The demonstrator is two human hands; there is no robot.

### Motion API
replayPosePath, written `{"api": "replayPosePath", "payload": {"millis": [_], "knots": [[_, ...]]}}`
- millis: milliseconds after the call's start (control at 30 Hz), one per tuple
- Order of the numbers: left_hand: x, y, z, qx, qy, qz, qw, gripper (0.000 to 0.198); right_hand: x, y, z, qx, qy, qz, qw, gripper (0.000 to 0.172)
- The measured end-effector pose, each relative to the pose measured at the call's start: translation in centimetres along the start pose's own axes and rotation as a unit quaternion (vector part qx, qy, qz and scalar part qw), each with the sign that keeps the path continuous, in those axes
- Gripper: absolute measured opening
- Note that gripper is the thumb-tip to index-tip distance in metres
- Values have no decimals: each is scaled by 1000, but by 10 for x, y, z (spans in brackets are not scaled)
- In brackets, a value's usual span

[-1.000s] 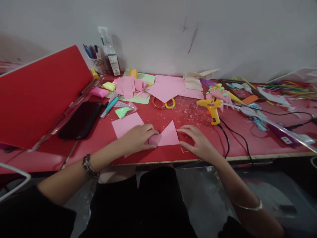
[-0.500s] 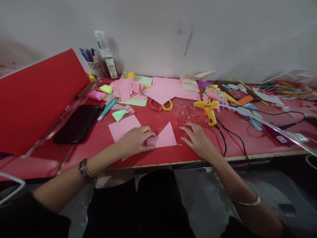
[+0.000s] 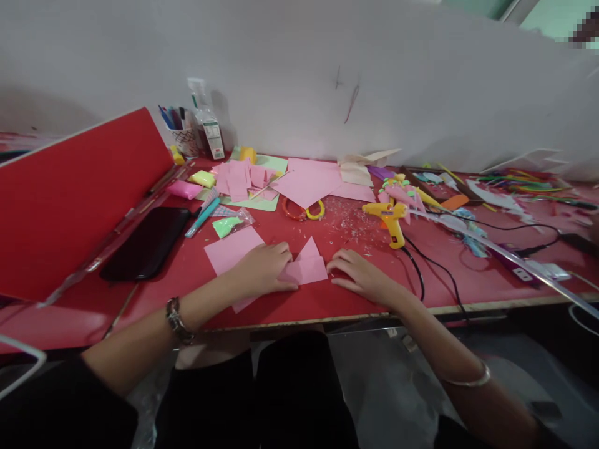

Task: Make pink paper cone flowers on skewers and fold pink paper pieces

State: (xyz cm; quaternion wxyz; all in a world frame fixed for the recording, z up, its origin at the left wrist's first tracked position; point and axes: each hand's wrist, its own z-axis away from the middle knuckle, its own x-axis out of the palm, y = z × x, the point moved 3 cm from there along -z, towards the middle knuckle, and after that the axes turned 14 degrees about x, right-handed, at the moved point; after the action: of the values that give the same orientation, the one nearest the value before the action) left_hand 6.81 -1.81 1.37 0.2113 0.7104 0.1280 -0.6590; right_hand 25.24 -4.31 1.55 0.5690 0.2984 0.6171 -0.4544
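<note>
A small folded piece of pink paper (image 3: 304,272) lies near the table's front edge, with a triangular point rising behind a straight band. My left hand (image 3: 264,268) holds its left end, the thumb in front and the fingers bent over it. At the paper's right edge rests my right hand (image 3: 358,274), its fingers curved and apart, the fingertips close to or touching the edge. Partly beneath my left hand is a larger pink sheet (image 3: 231,249). Behind the folded paper are scissors with a red and a yellow handle loop (image 3: 315,210), their blades hidden under pink paper.
A yellow glue gun (image 3: 390,218) with a black cord lies right of my right hand. To the left are a black phone (image 3: 147,243) and a red board (image 3: 79,199). Pink strips (image 3: 238,178), a bottle (image 3: 210,131) and a pen cup (image 3: 185,140) stand toward the wall.
My right hand has moved left to the folded paper's edge. The paper now shows a straight band across its lower part. The view has tilted up slightly.
</note>
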Motion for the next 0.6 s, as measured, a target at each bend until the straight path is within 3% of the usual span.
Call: {"api": "replayPosePath", "payload": {"millis": [133,333,467,533,600], "knots": [[3,-7,-4,-28,12,82,996,32,-2,9,-24,25,37,29,999,20],[-15,-34,4,-161,136,226,951,28,-9,17,-50,109,84,101,985,26],[-33,-56,14,-261,225,303,889,40,-33,12,-61,70,230,-7,971,25],[-37,-64,15,-245,260,389,849,32,-46,3,-63,13,313,-64,948,24],[-36,-71,14,-223,295,487,792,19,-52,-8,-66,-48,345,-59,936,30]]}}
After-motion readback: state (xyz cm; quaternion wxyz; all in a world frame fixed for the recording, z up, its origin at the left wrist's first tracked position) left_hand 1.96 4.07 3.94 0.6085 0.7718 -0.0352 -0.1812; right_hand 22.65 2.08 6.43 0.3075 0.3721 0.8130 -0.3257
